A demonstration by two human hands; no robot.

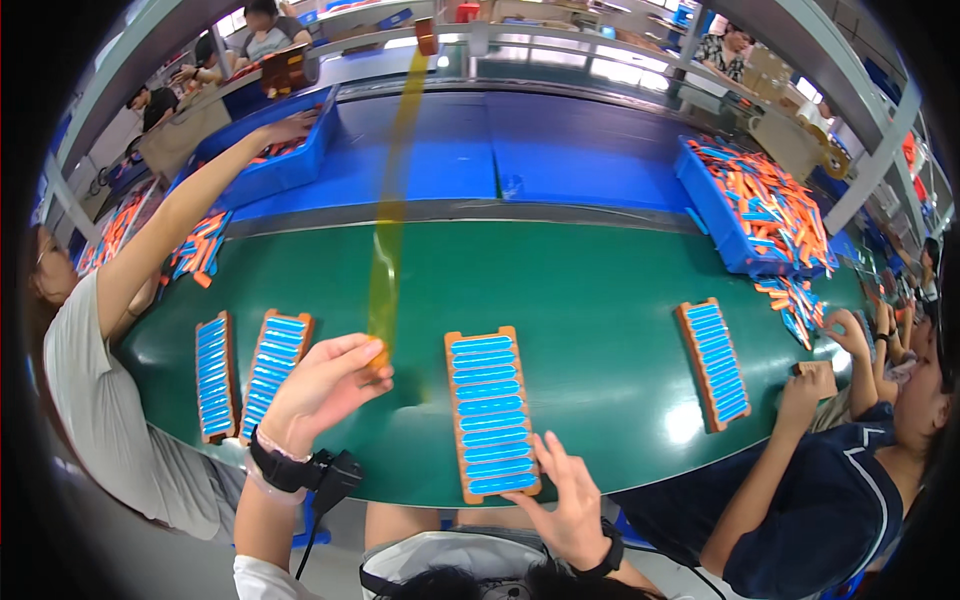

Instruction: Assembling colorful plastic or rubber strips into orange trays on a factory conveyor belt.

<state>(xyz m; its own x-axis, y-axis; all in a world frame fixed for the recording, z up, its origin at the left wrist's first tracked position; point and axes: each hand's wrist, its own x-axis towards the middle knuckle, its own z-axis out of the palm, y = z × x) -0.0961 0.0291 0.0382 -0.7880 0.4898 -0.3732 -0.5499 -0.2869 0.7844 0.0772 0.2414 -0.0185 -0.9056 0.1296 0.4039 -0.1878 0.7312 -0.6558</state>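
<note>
In front of me on the green table lies an orange-brown tray (459, 425) filled with a column of blue strips (492, 406). My right hand (572, 505) grips its lower right corner, fingers along the side and thumb at the near edge. My left hand (335, 385), closed in a pinch, holds the free end of a clear amber tape (387, 240). That tape runs taut, up and away from me, to a tape roll (427, 37) on the far rail. The pinched tape end is mostly hidden by my fingers.
Two similar trays (231, 375) lie left, another (692, 345) right. Blue bins (290, 170) of orange and blue pieces stand at both far sides, with loose pieces (793, 305) spilled beside them. A co-worker on the left reaches into a bin; one on the right handles a brown block (822, 378).
</note>
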